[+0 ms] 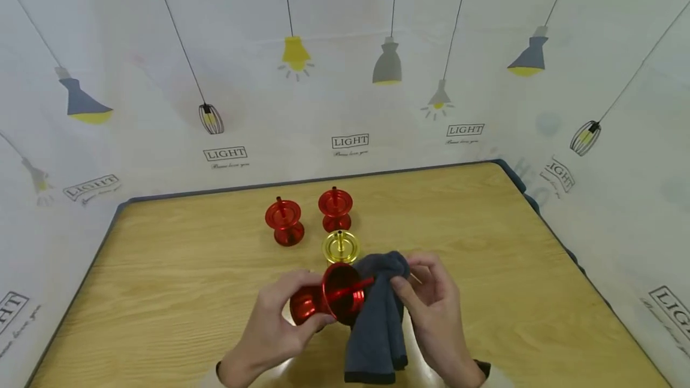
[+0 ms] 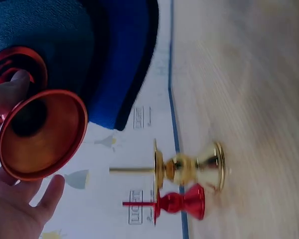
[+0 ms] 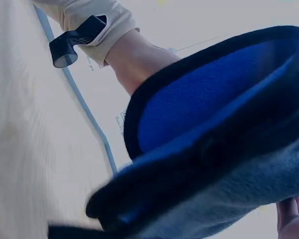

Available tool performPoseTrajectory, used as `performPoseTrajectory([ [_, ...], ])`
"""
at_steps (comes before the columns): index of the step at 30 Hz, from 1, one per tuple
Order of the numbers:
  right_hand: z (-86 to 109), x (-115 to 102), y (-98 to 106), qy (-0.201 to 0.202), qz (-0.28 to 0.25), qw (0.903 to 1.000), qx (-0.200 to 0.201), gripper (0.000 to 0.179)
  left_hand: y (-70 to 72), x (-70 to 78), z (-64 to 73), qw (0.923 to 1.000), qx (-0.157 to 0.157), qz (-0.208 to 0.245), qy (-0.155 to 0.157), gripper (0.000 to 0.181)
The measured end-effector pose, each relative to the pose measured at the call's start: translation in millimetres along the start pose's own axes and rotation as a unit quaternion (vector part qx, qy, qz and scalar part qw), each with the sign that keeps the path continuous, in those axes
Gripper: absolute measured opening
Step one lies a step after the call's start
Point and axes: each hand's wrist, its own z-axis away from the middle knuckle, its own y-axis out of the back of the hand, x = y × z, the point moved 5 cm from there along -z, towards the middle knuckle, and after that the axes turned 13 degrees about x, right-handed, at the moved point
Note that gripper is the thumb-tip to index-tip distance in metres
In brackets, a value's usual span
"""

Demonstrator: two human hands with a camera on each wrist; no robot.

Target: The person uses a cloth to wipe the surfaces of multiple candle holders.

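Observation:
My left hand [image 1: 272, 323] grips a shiny red candle holder [image 1: 306, 305] round its waist, tipped on its side with the dish and thin spike facing right. My right hand [image 1: 439, 310] pinches a grey-blue cloth [image 1: 374, 331] between thumb and fingers; the cloth hangs down beside the dish, by the spike's tip. Whether cloth and spike touch cannot be told. In the left wrist view the held candle holder's hollow base [image 2: 45, 144] faces the camera. The cloth [image 3: 224, 119] covers most of the right wrist view and hides much of the right hand's fingers.
Behind the hands a gold candle holder [image 1: 341, 247] stands upright. Two red candle holders, one at left [image 1: 284, 220] and one at right [image 1: 335, 205], stand farther back. The wooden table [image 1: 178, 280] ends at a dark edge against a wall covering [image 1: 345, 106] printed with lamps.

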Motion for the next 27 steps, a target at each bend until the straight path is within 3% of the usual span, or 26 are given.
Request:
performPoseTrajectory([
  [5,9.1,3,1,0.000,0.023,0.9993,-0.029,0.036,-5.5,10.4,-1.8,0.9997,-0.006,-0.018,-0.018,0.046],
  [11,12.2,6,0,0.011,0.025,0.9937,-0.109,0.051,-5.2,16.0,-4.2,0.9979,-0.047,-0.044,0.001,0.043],
  [15,10.2,8,1,0.015,0.059,0.9863,-0.153,0.045,-4.3,18.9,-6.5,0.9942,-0.080,-0.072,0.005,0.045],
  [19,9.4,12,2,0.008,0.097,0.9812,-0.166,0.036,-6.4,17.5,-5.7,0.9882,-0.120,-0.092,0.022,0.041],
  [22,10.1,15,2,0.008,0.100,0.9785,-0.181,0.032,-8.5,11.2,-4.3,0.9792,-0.176,-0.079,0.063,0.035],
  [24,10.7,17,0,0.007,0.089,0.9772,-0.193,0.030,-9.5,4.6,-3.2,0.9682,-0.224,-0.033,0.107,0.031],
  [26,11.7,19,-1,0.007,0.073,0.9757,-0.206,0.030,-10.3,-3.8,-1.8,0.9490,-0.272,0.029,0.157,0.026],
  [27,12.2,20,-2,0.009,0.063,0.9747,-0.214,0.030,-10.9,-8.2,-0.7,0.9352,-0.293,0.070,0.186,0.024],
])
